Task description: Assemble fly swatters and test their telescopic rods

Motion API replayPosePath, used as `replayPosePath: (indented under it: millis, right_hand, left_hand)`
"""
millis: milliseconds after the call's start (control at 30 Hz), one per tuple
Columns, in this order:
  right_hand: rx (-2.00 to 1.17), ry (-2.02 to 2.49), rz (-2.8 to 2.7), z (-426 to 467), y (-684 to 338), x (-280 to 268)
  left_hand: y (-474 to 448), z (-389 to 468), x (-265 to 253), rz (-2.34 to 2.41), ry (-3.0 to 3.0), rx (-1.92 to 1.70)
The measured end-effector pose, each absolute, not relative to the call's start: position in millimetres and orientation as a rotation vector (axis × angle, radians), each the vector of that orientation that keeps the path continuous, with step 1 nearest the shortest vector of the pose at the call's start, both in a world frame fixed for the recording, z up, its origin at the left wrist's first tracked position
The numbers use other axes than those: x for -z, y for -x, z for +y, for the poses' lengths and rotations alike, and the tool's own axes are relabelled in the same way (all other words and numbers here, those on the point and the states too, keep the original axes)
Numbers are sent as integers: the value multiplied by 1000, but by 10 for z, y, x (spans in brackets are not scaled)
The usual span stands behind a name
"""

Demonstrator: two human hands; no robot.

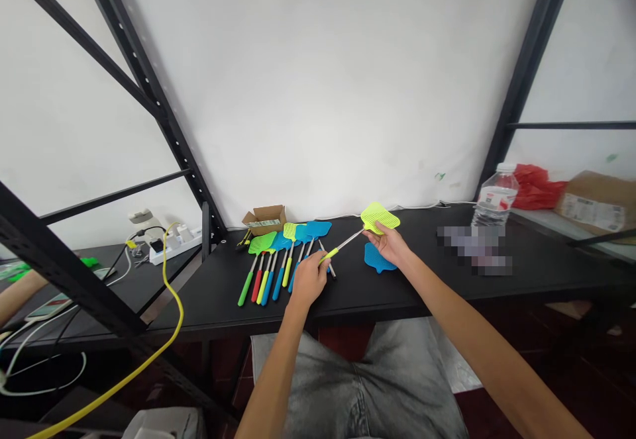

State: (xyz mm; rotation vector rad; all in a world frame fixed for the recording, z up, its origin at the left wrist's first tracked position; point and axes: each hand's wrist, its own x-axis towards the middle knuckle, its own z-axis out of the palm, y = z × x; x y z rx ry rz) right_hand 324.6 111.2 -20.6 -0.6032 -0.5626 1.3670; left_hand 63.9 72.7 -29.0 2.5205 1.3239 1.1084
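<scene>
A yellow-green fly swatter (379, 218) with a metal rod is held up across the front of me. My left hand (310, 277) is closed round its yellow handle. At the other end, my right hand (389, 243) grips it where the rod meets the mesh head. Below the right hand, a blue swatter head (379, 258) lies on the black table. A row of several fly swatters (269, 279) in green, red, yellow and blue lies left of my left hand. A thin metal rod (328, 260) lies partly hidden behind that hand.
Behind the swatters stands an open cardboard box (265, 220). A clear water bottle (495, 197) is on the right, beside a blurred patch. A yellow cable (173, 293) hangs by the left black rack post. Another person's arm (17, 293) shows at far left, near a power strip (176, 247).
</scene>
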Motion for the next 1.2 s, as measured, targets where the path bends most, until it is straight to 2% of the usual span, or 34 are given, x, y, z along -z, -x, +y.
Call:
replayPosePath:
  millis: [1200]
  right_hand:
    - [-1330,607,-596,1128,-3252,227]
  left_hand:
    - [-643,662,225,1411,-2547,-992]
